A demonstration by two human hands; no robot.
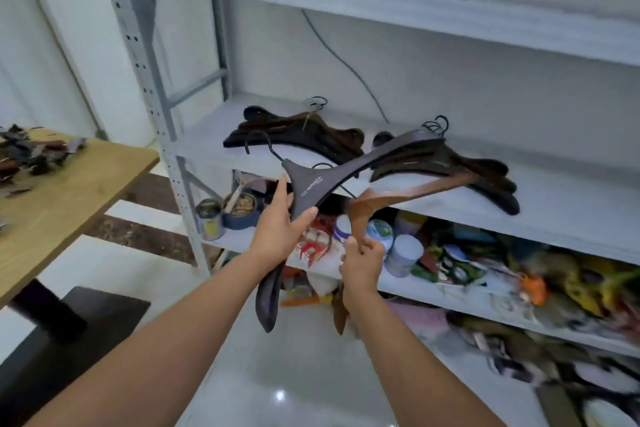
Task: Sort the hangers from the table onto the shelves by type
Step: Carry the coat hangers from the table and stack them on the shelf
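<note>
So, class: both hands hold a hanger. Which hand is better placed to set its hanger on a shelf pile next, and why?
Probably the left hand. Its dark grey hanger already reaches over the middle shelf, its far arm beside the right-hand pile of dark hangers. The right hand holds the reddish-brown wooden hanger lower, at the shelf's front edge.

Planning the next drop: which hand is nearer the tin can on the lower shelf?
Left. Left hand is just right of the can; right hand is farther right and lower.
</note>
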